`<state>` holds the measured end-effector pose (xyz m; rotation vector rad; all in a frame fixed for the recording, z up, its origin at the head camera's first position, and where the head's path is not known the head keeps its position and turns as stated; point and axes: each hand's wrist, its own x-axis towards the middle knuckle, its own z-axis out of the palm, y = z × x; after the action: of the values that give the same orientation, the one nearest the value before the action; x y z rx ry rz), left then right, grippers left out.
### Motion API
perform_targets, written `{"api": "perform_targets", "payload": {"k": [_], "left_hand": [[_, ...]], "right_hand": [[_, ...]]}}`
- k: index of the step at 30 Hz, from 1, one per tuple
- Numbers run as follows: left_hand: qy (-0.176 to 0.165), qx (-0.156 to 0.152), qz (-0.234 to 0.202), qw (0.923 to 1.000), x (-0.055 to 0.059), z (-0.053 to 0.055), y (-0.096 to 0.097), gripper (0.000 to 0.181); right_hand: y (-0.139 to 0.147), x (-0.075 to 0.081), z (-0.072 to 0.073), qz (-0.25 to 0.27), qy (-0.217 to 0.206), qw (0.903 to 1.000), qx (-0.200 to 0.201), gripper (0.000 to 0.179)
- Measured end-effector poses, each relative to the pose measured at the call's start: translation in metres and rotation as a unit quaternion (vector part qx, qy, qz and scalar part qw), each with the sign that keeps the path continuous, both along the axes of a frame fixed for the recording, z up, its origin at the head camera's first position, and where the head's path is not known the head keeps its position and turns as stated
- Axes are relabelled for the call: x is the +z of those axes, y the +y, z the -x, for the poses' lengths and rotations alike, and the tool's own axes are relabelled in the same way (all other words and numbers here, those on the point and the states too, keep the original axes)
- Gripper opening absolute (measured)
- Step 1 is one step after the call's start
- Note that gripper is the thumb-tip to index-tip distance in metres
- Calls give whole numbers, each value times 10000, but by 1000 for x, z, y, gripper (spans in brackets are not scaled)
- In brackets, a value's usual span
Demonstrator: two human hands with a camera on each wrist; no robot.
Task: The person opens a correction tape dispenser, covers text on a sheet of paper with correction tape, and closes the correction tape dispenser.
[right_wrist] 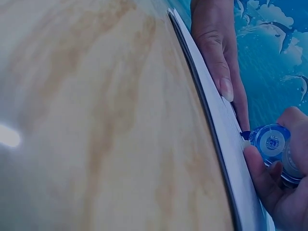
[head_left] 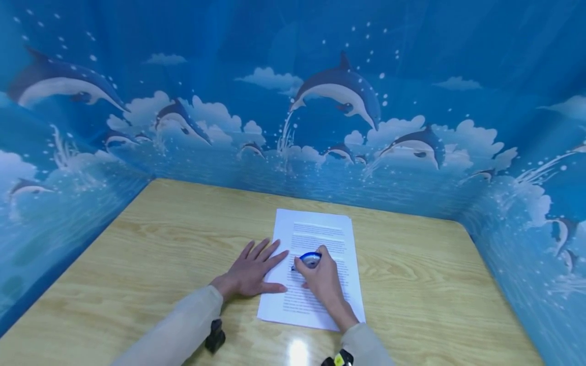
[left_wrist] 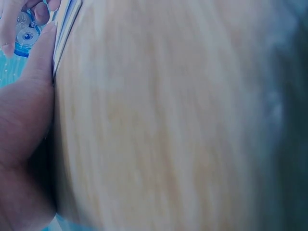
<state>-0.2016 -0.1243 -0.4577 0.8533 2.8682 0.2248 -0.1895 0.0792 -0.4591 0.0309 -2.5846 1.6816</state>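
A stack of printed paper sheets (head_left: 284, 229) lies on the wooden table, with lines of text on the top page. Fingers spread, my left hand (head_left: 252, 269) rests across the left edge of the stack. My right hand (head_left: 326, 279) pinches a blue, see-through correction tape (head_left: 310, 260) between thumb and fingers over the middle of the page. Two round reels show through the case of the correction tape (left_wrist: 27, 36) in the left wrist view. From the right wrist, the tip of the correction tape (right_wrist: 272, 143) appears at the paper surface; exact contact is hard to tell.
The wood-grain table (head_left: 412, 274) extends on both sides of the paper. A blue curtain (head_left: 256, 168) printed with dolphins and clouds borders its back and sides. A bright light reflection shows near the front of the table.
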Motion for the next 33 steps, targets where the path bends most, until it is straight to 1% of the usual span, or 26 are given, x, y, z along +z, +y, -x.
{"api": "perform_targets", "payload": {"k": [4, 6, 9, 12, 14, 16, 19, 21, 23, 27, 30, 33], "left_hand": [[0, -23, -32, 10000, 0, 0, 1, 86], [-27, -20, -74, 10000, -1, 0, 0, 86], [-62, -25, -105, 9999, -1, 0, -1, 86], [-37, -25, -86, 10000, -1, 0, -1, 86], [-1, -30, -59, 10000, -2, 1, -1, 86], [-4, -19, -101, 9999, -4, 2, 0, 86], [-19, 1, -85, 10000, -3, 2, 1, 86], [-44, 6, -135, 9999, -4, 2, 2, 86], [-50, 4, -95, 9999, -3, 2, 3, 86], [-73, -34, -119, 9999, -3, 2, 3, 86], [-47, -63, -217, 9997, -3, 2, 1, 85], [-2, -57, -219, 9997, -2, 2, 0, 85]], "right_hand": [[2, -2, 0, 116, -9, 9999, 2, 40], [3, -3, 0, 223, -103, 9997, -51, 42], [5, -7, 3, 491, -276, 9981, -246, 45], [7, -10, 6, 870, -431, 9942, -457, 49], [7, -10, 7, 985, -501, 9925, -520, 50], [5, -8, 7, 917, -495, 9934, -474, 50], [2, -4, 4, 571, -417, 9970, -330, 49], [0, -3, 3, 374, -334, 9985, -223, 49], [-1, -3, 2, 228, -286, 9992, -175, 49], [-1, -3, 3, 68, -231, 9996, -117, 47], [-3, -1, 3, -71, -58, 10000, 20, 45], [-4, 1, 3, -210, 103, 9996, 145, 42]]}}
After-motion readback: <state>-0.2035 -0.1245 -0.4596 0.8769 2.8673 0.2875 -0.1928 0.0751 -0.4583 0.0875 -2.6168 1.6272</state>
